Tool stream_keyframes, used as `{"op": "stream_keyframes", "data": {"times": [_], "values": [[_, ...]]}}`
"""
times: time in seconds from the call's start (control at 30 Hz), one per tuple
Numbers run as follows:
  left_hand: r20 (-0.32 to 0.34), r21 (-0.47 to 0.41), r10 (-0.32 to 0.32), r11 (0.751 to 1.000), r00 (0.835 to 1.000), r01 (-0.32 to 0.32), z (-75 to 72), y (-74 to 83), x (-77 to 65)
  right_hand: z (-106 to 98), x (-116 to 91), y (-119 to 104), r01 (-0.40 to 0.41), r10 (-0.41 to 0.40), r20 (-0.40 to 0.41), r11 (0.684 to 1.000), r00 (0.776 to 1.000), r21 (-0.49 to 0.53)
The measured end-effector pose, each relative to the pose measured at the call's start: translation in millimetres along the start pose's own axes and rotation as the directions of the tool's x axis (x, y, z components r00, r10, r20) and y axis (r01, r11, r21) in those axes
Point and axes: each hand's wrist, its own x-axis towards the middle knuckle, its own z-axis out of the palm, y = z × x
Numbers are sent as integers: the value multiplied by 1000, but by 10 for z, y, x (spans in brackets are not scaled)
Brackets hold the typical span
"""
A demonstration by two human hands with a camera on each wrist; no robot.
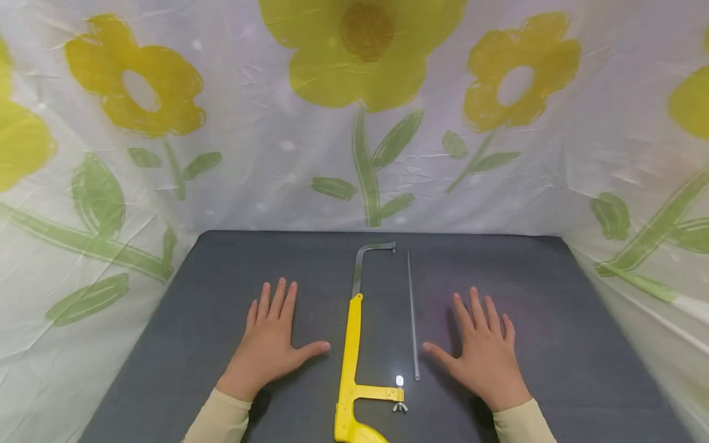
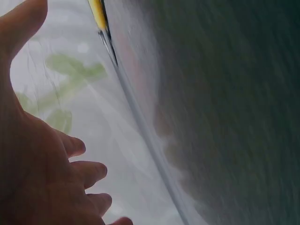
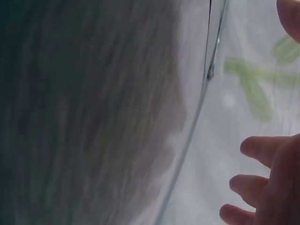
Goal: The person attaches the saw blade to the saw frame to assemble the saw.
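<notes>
Head view, far left first: white cloth wall [image 1: 22, 381] with big yellow flowers [image 1: 105, 77] and green leaves [image 1: 96, 197] on it. Next, going right, a dark grey table [image 1: 183, 344]. Over its left side, a left hand [image 1: 271, 347] in a cream sleeve [image 1: 218, 418], back side up. Has fingers straight and spread wide, thumb poking out to the right. Holds nothing at all, in the left wrist view too.

Near that thumb, in the middle of the table, a yellow hacksaw frame [image 1: 350, 344]. Lies flat, apart from both hands. Has a bent silver arm [image 1: 357, 271] at the far end, turning right, and a yellow handle [image 1: 360, 432] at the near end, cut off by the bottom of the view. Low down, pointing right, a short yellow arm [image 1: 378, 392] with a silver wing nut [image 1: 400, 407].

Just right of the frame, a thin silver hacksaw blade [image 1: 412, 314]. Lies straight, apart from the frame. Near its lower end, the thumb of a right hand [image 1: 483, 357], in a matching sleeve. Has straight, spread fingers as well, and holds nothing. Hard to tell whether either palm touches the table. At far right, more flowery cloth.
</notes>
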Motion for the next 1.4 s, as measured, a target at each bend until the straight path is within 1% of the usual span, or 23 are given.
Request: {"op": "stream_keyframes", "data": {"times": [0.07,0.23,0.37,0.43,0.6,0.67,0.83,0.9,1.03,1.17,1.27,1.4], "values": [[17,-6,26,1000,1000,-26,36,86,8,23,-11,-61,20,-20,-6,1000,1000,2],[79,-25,71,997,994,-69,123,298,18,84,-56,-220,62,-61,-6,998,998,16],[92,-54,101,994,991,-96,169,453,22,103,-77,-323,75,-75,-4,997,997,14],[90,-70,104,993,991,-98,184,523,27,103,-77,-372,80,-80,-6,997,997,16],[116,-130,80,989,990,-65,223,683,37,126,-66,-513,84,-84,9,996,996,22],[114,-145,84,987,990,-67,250,743,32,145,-66,-570,87,-87,20,996,996,15],[110,-132,103,987,988,-89,292,869,9,180,-48,-678,98,-98,38,995,994,1],[135,-153,91,986,987,-70,293,898,8,194,-27,-699,97,-97,19,995,995,-10],[182,-213,58,977,982,-18,290,924,19,224,29,-731,56,-57,-36,998,998,-15],[203,-244,31,970,979,20,270,949,12,247,95,-773,-27,28,-72,1000,997,16],[207,-247,18,968,978,35,260,964,4,264,140,-793,-81,84,-74,996,994,44],[210,-245,8,969,978,45,258,974,-3,270,176,-804,-134,136,-32,989,990,70]]}}
